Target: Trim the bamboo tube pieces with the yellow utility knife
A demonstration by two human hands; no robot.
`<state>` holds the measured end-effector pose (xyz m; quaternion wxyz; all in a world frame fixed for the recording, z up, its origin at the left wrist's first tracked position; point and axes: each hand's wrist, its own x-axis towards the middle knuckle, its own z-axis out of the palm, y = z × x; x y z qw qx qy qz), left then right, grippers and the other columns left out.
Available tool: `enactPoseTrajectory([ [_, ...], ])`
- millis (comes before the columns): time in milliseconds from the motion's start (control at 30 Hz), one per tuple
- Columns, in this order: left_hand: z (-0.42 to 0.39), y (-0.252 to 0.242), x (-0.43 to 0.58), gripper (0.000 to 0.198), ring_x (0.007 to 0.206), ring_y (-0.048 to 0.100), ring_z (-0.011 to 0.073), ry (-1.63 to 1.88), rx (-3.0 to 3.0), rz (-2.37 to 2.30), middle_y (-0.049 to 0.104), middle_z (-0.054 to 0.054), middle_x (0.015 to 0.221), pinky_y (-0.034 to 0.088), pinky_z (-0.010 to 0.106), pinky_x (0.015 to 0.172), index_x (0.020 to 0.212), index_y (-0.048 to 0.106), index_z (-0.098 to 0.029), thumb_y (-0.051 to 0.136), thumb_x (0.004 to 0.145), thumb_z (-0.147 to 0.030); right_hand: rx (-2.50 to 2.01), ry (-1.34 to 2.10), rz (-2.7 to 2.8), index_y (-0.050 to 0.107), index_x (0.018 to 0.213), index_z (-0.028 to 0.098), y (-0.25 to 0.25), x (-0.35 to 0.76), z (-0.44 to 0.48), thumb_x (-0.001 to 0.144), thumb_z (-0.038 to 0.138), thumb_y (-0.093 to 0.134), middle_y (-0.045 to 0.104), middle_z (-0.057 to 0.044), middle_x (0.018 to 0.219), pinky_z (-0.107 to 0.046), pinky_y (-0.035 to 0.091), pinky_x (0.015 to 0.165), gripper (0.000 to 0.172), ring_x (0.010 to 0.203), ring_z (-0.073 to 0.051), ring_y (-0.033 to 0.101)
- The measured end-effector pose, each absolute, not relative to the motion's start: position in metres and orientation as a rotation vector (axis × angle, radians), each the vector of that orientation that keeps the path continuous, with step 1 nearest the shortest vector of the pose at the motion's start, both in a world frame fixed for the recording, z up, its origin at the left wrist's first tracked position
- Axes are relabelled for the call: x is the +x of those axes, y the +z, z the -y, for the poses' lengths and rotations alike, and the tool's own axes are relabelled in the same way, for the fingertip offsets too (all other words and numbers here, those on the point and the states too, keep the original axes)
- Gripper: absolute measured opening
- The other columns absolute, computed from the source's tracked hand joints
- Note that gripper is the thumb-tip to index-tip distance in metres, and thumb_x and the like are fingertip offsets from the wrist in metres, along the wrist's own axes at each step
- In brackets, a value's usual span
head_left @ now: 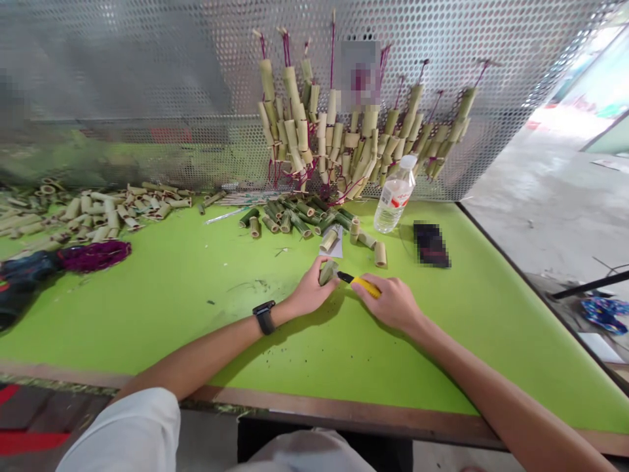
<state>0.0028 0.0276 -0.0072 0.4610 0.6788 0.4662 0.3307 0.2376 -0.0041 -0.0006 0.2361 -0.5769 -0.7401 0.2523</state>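
Note:
My left hand (pixel 314 288), with a black watch (pixel 264 317) on its wrist, grips a short green piece of bamboo (pixel 327 272) above the green tabletop. In my right hand (pixel 393 303) is a yellow utility knife (pixel 366 286). Its dark front end points left and reaches the bamboo piece; whether the blade touches it I cannot tell. Just beyond my hands, a pale cut bamboo piece (pixel 329 240) lies on a white paper (pixel 337 248). Another short piece (pixel 380 254) stands upright to the right.
Green bamboo pieces (pixel 299 219) lie heaped behind my hands, near a water bottle (pixel 394 196) and a dark pixelated object (pixel 431 244). Strung bamboo bundles (pixel 295 124) hang on the perforated metal panel (pixel 221 59). To the left are a pale bamboo pile (pixel 111 210) and purple cord (pixel 95 255).

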Motion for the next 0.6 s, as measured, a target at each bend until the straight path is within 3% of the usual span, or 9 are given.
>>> enactPoseTrajectory([
  [200, -0.0251, -0.0067, 0.0041, 0.037, 0.08, 0.059, 0.0216, 0.806, 1.692, -1.156, 0.063, 0.002, 0.093, 0.05, 0.036, 0.078, 0.134, 0.052, -0.023, 0.064, 0.101, -0.036, -1.606, 0.649, 2.064, 0.081, 0.099, 0.022, 0.0016, 0.2313, 0.0077, 0.108, 0.072, 0.044, 0.074, -0.006, 0.069, -0.03, 0.04, 0.053, 0.063, 0.05, -0.017, 0.056],
  [400, -0.0234, -0.0067, 0.005, 0.033, 0.075, 0.055, 0.019, 0.772, 1.735, -1.162, 0.06, -0.001, 0.089, 0.044, 0.033, 0.072, 0.131, 0.051, -0.023, 0.062, 0.102, -0.035, -1.617, 0.647, 2.075, 0.078, 0.095, 0.023, 0.002, 0.2292, 0.0088, 0.108, 0.072, 0.042, 0.072, -0.005, 0.069, -0.029, 0.036, 0.053, 0.063, 0.049, -0.017, 0.053],
  [600, -0.0294, -0.0085, 0.0032, 0.043, 0.097, 0.065, 0.024, 0.743, 1.663, -1.137, 0.07, 0.008, 0.119, 0.049, 0.037, 0.085, 0.139, 0.05, -0.021, 0.063, 0.102, -0.04, -1.661, 0.553, 2.072, 0.079, 0.092, 0.023, 0.0088, 0.2267, 0.0035, 0.107, 0.066, 0.046, 0.072, -0.005, 0.067, -0.03, 0.039, 0.056, 0.056, 0.054, -0.019, 0.057],
])
